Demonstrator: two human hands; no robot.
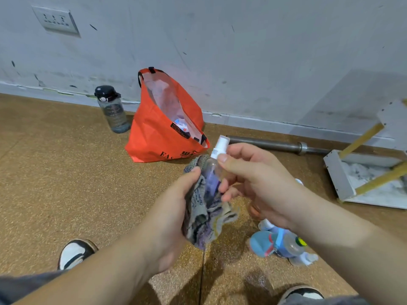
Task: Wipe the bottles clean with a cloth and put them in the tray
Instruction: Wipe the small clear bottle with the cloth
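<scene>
A: Where do we have the spray bottle?

B: Up in front of us, between both hands. Our left hand is curled round the cloth, which wraps the clear body from behind. Our right hand pinches the neck just under the white cap, thumb on the near side.

A: So how do we wipe it well?

B: We think the right pinch should be firm and turn the bottle, while the left squeezes the cloth round it and slides from shoulder to base. The plastic looks smooth and light, so a loose pinch could let it slip. The cap wants a pass too.

A: And the containers?

B: The tray lies on the floor well to our right, with white walls, a marbled bottom and yellow bars across it. We see no bottle in the part that shows, and its far side runs out of view. The orange bag stands open by the wall with a few small items at the bottom, too blurred to name. Beside it, the dark water bottle is capped. More bottles lie on the floor under our right forearm, not yet wiped, we judge.
</scene>
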